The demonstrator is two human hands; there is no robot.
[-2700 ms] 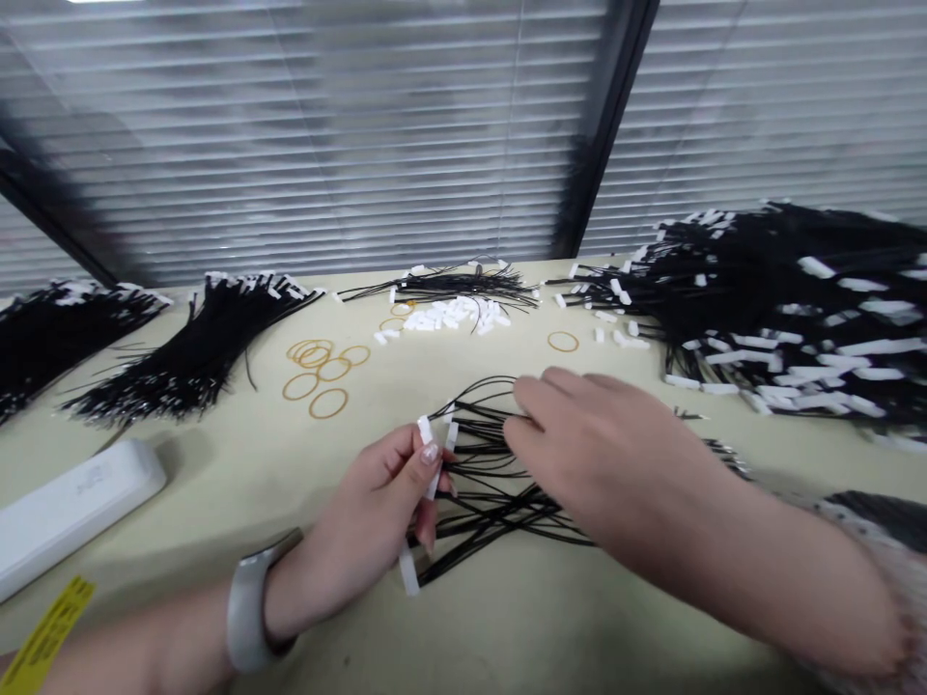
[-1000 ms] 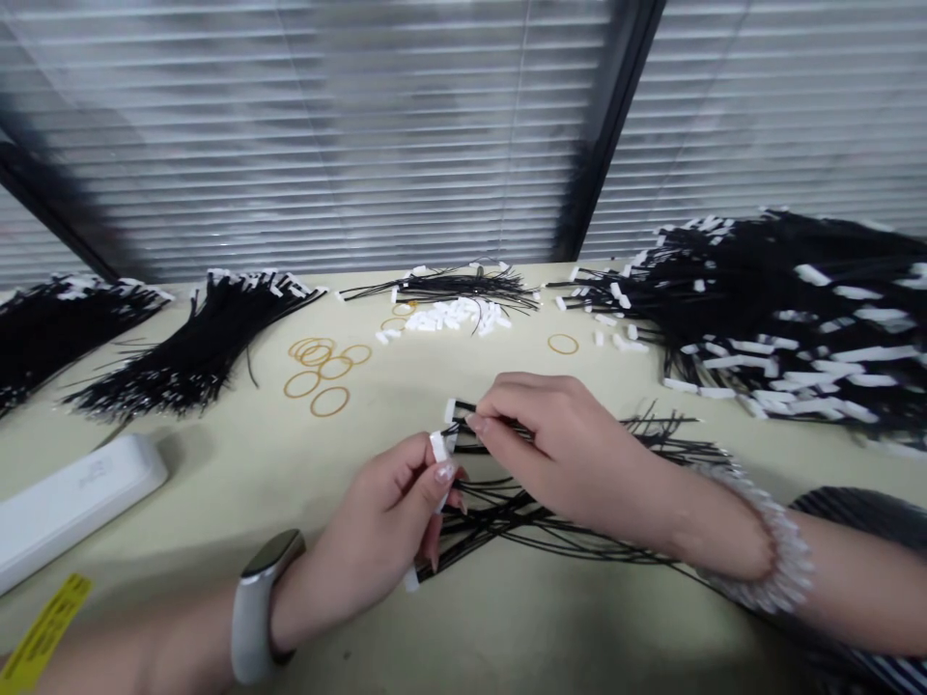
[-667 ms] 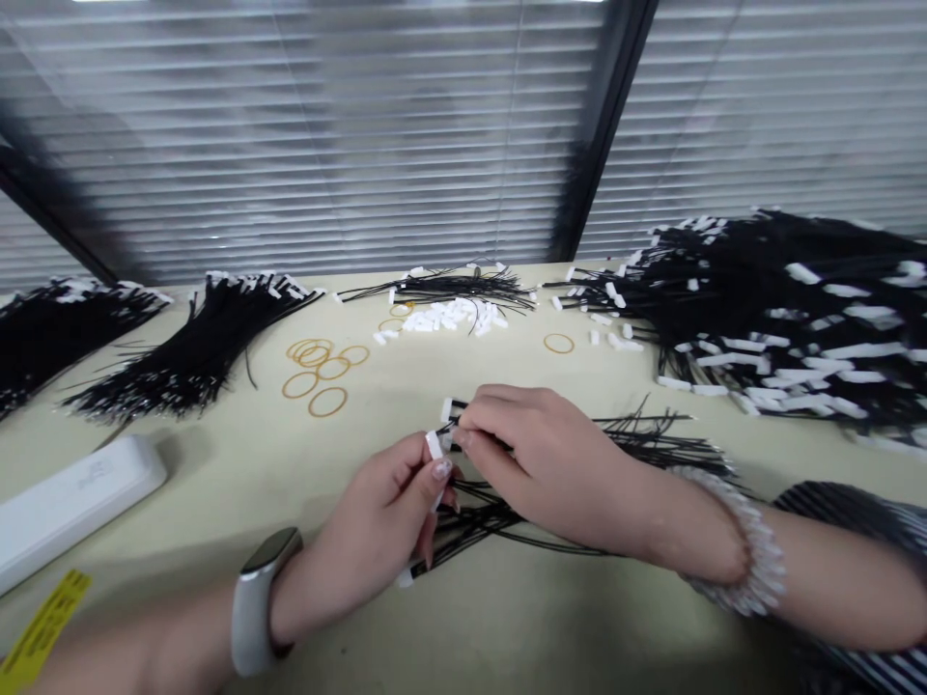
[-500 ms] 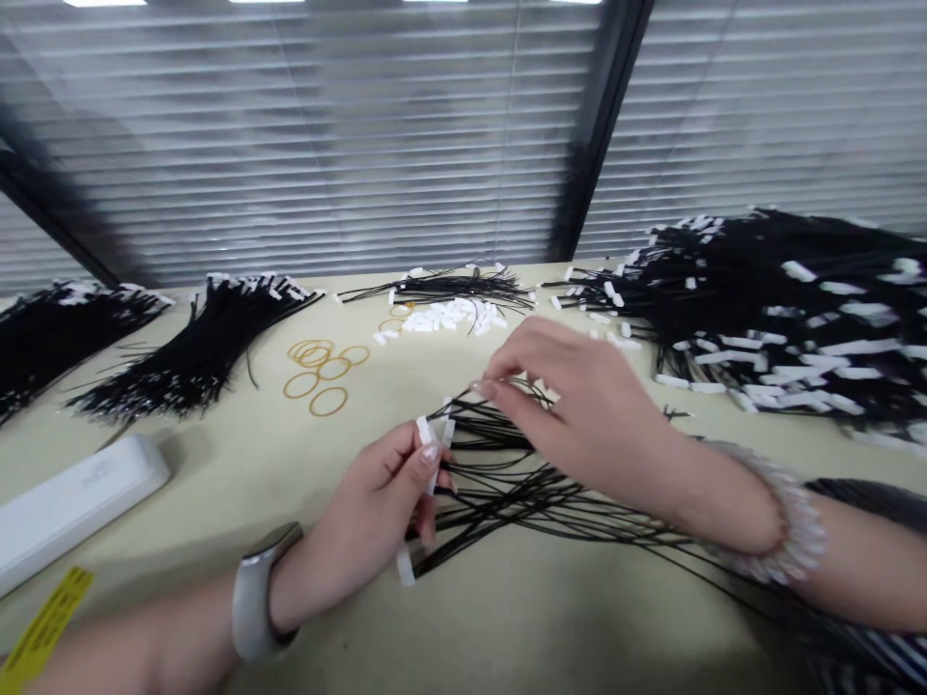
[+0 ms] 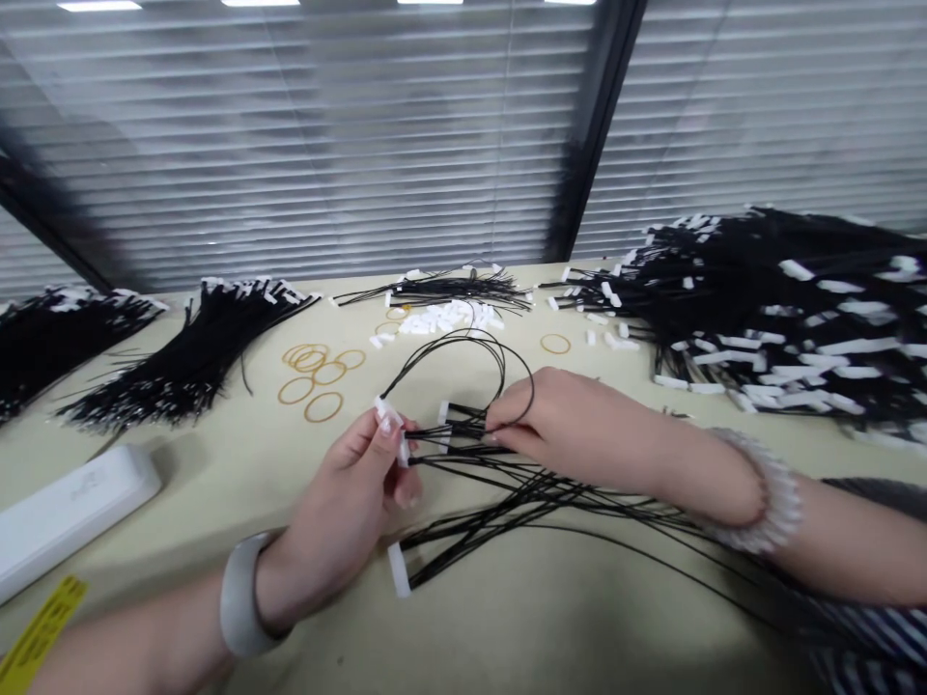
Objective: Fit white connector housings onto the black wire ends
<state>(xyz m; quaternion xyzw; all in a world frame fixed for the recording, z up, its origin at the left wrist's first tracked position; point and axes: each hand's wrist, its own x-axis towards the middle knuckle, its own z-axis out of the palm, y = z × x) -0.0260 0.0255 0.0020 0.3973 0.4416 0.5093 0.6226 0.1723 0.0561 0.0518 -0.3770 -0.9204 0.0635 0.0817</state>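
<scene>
Between thumb and fingers, my left hand (image 5: 366,461) grips a white connector (image 5: 395,430) with thin black wires running out to the right. Some of these wires (image 5: 499,352) arch upward in a loop toward my right hand (image 5: 557,420). The fingers of that hand are pinched around black wires to the right of the connector; the fingertips are partly hidden. Just left of my right hand, a second white connector (image 5: 444,425) lies with its wires. A third white connector (image 5: 399,569) rests nearer to me, below my left hand, its wires crossing the others.
Rubber bands (image 5: 323,406) lie left of centre, and a single one (image 5: 555,344) beyond my right hand. Small white connectors (image 5: 453,317) are heaped at the back. Black wire bundles (image 5: 188,357) lie at left, a large wire pile (image 5: 782,290) at right. A white case (image 5: 72,516) sits at left.
My left hand has moved left with its connector, away from the second connector. My right hand has come lower, and the wires now bow up in a loop. A rubber band shows behind it.
</scene>
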